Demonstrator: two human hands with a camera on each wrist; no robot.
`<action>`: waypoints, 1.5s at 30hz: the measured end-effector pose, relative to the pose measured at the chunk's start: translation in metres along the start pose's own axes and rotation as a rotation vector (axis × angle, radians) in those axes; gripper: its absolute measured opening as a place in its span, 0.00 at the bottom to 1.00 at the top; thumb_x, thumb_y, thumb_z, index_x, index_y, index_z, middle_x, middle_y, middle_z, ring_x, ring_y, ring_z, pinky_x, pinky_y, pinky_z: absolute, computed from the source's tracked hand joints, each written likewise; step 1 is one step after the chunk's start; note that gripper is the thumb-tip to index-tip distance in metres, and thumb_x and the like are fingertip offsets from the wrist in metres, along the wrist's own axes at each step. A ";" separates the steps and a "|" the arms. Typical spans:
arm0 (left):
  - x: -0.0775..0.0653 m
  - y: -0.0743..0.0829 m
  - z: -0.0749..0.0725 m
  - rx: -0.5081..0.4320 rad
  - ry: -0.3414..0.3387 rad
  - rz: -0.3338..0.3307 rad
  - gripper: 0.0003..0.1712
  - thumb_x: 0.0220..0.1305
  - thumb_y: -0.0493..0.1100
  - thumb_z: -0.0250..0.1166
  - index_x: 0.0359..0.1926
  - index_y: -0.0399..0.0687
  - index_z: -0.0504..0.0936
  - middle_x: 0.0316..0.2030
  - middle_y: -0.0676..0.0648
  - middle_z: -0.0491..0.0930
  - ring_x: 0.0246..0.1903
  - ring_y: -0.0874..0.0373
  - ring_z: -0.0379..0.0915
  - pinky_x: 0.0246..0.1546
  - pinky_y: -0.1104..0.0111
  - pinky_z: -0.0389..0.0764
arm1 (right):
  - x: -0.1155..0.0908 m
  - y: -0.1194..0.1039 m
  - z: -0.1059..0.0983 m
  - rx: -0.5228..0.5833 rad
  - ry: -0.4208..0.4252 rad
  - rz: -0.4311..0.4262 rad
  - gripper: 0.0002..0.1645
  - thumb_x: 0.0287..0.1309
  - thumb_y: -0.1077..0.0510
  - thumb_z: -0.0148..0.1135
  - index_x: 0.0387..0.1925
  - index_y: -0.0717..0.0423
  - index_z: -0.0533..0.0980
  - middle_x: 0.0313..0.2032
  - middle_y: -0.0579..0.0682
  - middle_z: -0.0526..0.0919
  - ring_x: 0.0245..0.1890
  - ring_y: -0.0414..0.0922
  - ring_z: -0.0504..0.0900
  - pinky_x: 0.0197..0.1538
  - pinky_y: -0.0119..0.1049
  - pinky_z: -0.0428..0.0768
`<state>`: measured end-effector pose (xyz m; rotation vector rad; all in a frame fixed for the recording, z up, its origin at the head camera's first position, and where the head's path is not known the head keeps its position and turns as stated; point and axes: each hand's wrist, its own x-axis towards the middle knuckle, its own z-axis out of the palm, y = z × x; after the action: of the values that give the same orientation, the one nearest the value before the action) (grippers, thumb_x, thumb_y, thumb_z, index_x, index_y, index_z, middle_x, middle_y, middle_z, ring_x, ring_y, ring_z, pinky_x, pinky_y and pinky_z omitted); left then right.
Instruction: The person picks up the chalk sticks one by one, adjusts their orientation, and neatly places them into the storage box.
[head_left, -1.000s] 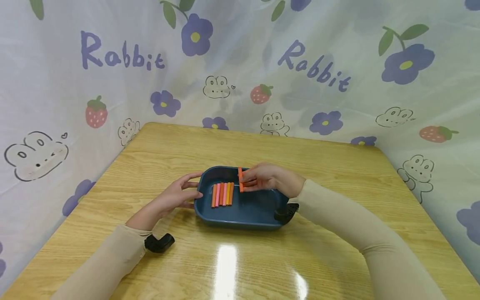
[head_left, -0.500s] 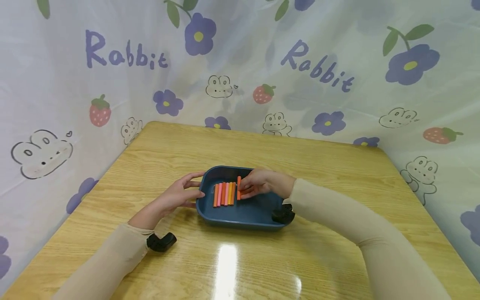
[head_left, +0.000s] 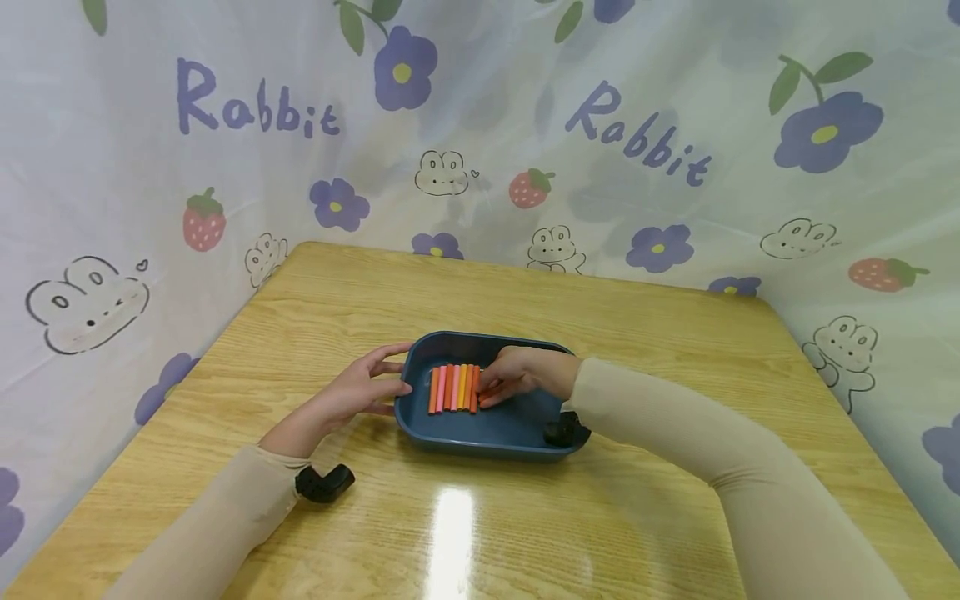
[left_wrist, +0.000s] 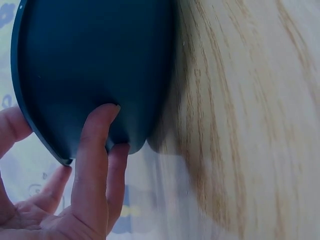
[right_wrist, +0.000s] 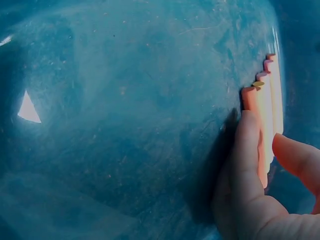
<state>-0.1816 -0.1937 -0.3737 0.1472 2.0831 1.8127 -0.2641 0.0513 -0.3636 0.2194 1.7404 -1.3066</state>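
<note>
Several short round sticks (head_left: pixel 453 388) in orange, pink and yellow lie side by side in a row in a dark blue tray (head_left: pixel 450 439), toward its left end. My right hand (head_left: pixel 525 371) is inside the tray at the right end of the row. In the right wrist view, its straight fingers (right_wrist: pixel 246 145) press along an orange stick (right_wrist: pixel 253 102), while the thumb stands apart over the other sticks. My left hand (head_left: pixel 356 385) holds the tray's left end, with the thumb over the rim and fingers against the outer wall, as the left wrist view shows.
The tray stands on a wooden table (head_left: pixel 337 292). Behind and beside the table hangs a white cloth (head_left: pixel 480 108) with rabbits, flowers and strawberries. Each wrist bears a black device (head_left: pixel 324 483).
My right hand has lowered an orange stick into the tray and brought it leftward against the row. My left hand keeps its place on the tray.
</note>
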 end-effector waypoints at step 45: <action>0.003 -0.001 0.002 -0.016 -0.001 0.009 0.39 0.62 0.33 0.58 0.71 0.46 0.51 0.62 0.29 0.58 0.47 0.43 0.75 0.38 0.55 0.80 | -0.092 0.041 -0.064 0.110 -0.123 -0.542 0.29 0.65 0.69 0.46 0.64 0.76 0.52 0.40 0.51 0.77 0.44 0.45 0.78 0.58 0.43 0.71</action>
<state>-0.1836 -0.1910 -0.3751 0.1531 2.0700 1.8337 -0.2225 0.1556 -0.3218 -0.2890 1.6833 -1.7621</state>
